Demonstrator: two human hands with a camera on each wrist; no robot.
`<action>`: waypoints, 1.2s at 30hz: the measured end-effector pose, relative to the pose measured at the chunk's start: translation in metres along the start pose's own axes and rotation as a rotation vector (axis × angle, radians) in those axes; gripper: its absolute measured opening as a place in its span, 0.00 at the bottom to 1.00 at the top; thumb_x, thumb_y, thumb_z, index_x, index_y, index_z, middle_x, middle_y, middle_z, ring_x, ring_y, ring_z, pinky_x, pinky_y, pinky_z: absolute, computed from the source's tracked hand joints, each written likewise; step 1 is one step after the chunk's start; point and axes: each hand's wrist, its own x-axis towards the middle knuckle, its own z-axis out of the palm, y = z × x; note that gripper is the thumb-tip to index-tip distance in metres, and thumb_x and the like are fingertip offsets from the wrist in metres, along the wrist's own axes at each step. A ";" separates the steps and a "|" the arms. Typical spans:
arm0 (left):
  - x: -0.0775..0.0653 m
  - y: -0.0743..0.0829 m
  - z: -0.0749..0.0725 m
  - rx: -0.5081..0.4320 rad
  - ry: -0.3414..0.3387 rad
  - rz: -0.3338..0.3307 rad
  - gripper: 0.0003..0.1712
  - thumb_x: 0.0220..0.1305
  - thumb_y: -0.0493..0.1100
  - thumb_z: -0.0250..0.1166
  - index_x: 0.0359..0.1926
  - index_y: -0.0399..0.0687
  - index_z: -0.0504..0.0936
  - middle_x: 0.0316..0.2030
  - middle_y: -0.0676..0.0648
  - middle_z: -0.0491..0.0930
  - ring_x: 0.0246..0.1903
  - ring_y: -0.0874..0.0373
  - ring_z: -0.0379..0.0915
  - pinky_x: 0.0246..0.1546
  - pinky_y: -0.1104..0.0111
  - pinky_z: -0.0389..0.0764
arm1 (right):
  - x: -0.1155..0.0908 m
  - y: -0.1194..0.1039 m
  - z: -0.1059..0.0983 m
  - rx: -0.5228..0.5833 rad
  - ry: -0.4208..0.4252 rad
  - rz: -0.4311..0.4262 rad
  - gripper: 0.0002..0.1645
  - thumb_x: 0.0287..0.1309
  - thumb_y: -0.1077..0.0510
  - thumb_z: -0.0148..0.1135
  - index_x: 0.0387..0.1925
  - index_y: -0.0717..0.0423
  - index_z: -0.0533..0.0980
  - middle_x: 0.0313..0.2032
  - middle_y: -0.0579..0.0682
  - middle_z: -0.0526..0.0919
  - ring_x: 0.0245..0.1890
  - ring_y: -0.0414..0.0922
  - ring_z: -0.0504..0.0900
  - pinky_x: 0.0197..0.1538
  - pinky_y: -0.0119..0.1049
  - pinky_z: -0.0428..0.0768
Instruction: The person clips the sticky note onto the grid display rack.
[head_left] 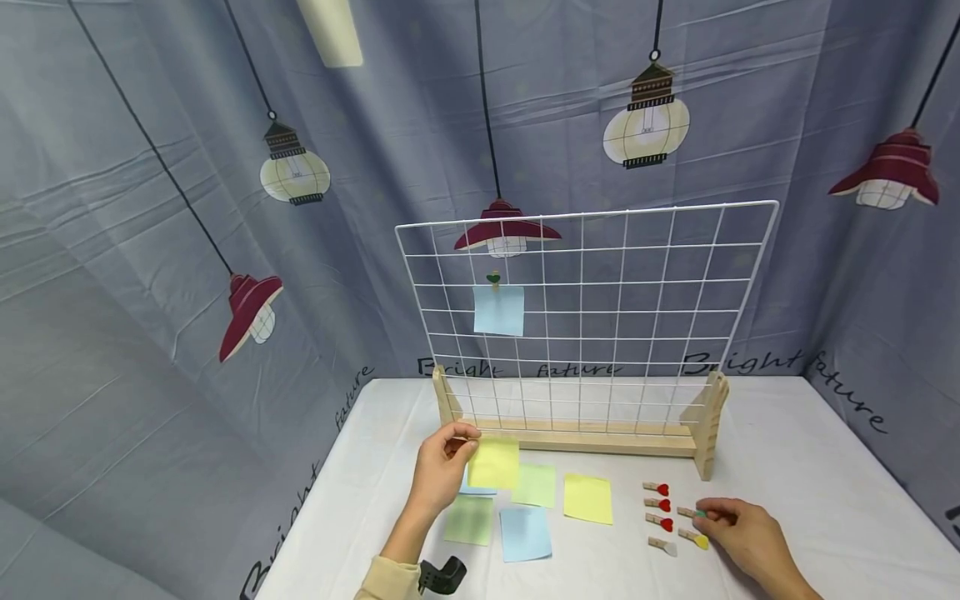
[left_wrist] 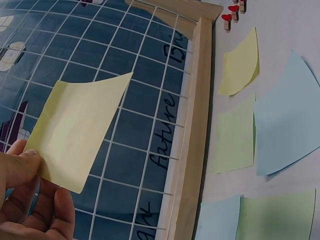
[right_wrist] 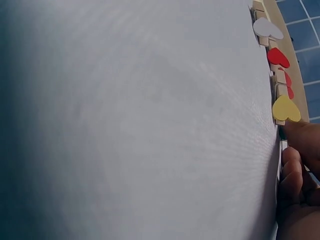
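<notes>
My left hand point(head_left: 438, 473) pinches a yellow sticky note point(head_left: 495, 463) at its left edge between thumb and fingers. In the left wrist view the note point(left_wrist: 86, 132) is held up in front of the white wire grid. At the right of the table my right hand point(head_left: 744, 537) pinches the end of a small wooden clothespin point(head_left: 687, 512) with a green heart, which the fingers partly cover. Beside it lie a yellow-heart clothespin point(head_left: 693, 539), several red-heart clothespins point(head_left: 658, 505) and one with a white heart point(head_left: 662, 547).
The wire grid stands in a wooden base point(head_left: 600, 443) at the back. A blue note point(head_left: 498, 311) hangs on it from a green-heart clothespin point(head_left: 493, 279). Yellow point(head_left: 588, 499), green point(head_left: 468, 520) and blue point(head_left: 526, 534) notes lie on the white table. Patterned cloth point(head_left: 345, 275) surrounds it.
</notes>
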 end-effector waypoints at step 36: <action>-0.002 -0.005 0.013 -0.017 -0.028 -0.021 0.07 0.66 0.31 0.68 0.40 0.47 0.86 0.40 0.44 0.86 0.35 0.60 0.78 0.35 0.74 0.78 | -0.003 -0.011 -0.013 0.256 -0.003 -0.001 0.20 0.62 0.53 0.73 0.50 0.62 0.84 0.44 0.52 0.90 0.34 0.28 0.81 0.37 0.27 0.81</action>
